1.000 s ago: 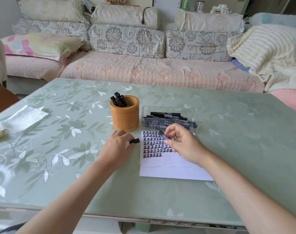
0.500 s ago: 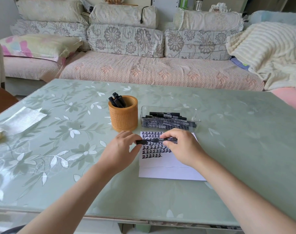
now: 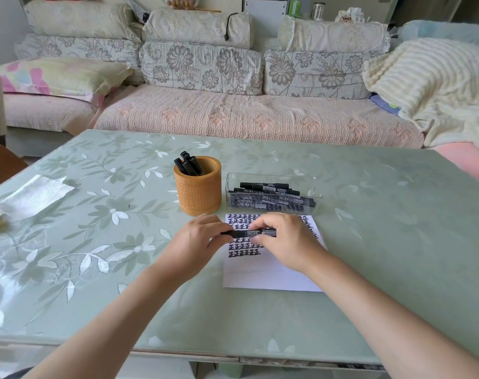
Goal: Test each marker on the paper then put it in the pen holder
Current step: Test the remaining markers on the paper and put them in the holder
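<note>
- Left grip [image 3: 197, 239] is pinched on the marker's [image 3: 249, 233] 9 o'clock end. Right grip [image 3: 285, 239] is clamped on the barrel. The marker lies level between them, just above the paper [image 3: 260, 277].
- Cannot tell if the cap is fully seated. A half-pushed cap may slip off in the holder [image 3: 197, 190], so the tip dries or inks the inside.
- The right wrist hangs over the rows of marks. If the ink is wet, resting there would smear it.
- Holder is near, at 11 o'clock, with stored markers [image 3: 187, 165] leaning inside. A hasty drop could glance off them.
- Tray [image 3: 301, 177] at 12 o'clock holds spare markers [image 3: 268, 199]. A tested marker could land there by mistake.
</note>
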